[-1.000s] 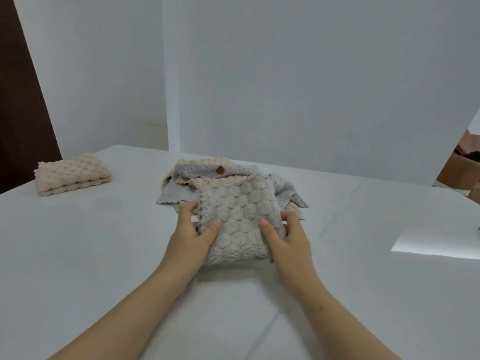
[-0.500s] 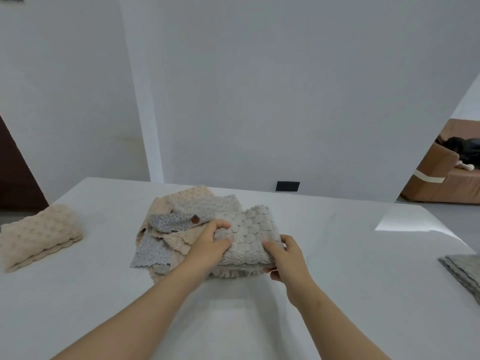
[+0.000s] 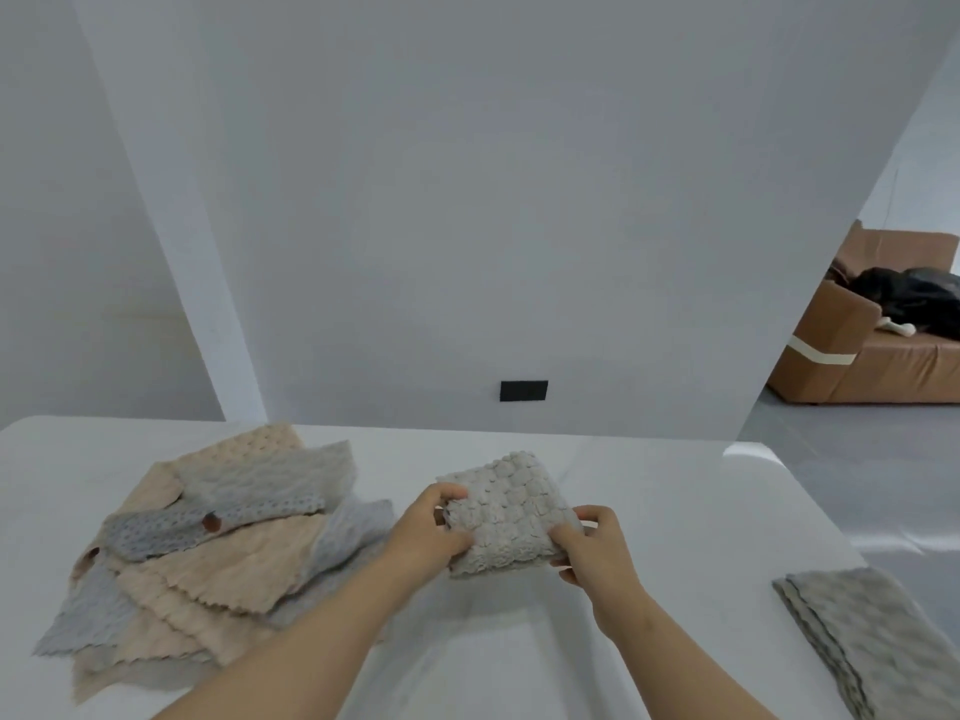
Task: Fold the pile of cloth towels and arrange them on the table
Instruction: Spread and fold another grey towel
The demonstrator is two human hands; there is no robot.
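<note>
Both hands grip a folded grey bubble-textured towel [image 3: 506, 511] at frame centre, above the white bench [image 3: 649, 491]. Left hand [image 3: 428, 530] pinches its left edge, right hand [image 3: 592, 545] pinches the lower right corner. Unfolded pile of beige and grey towels [image 3: 208, 553] lies lower left. Folded grey stack [image 3: 878, 646] sits at lower right bench edge.
</note>
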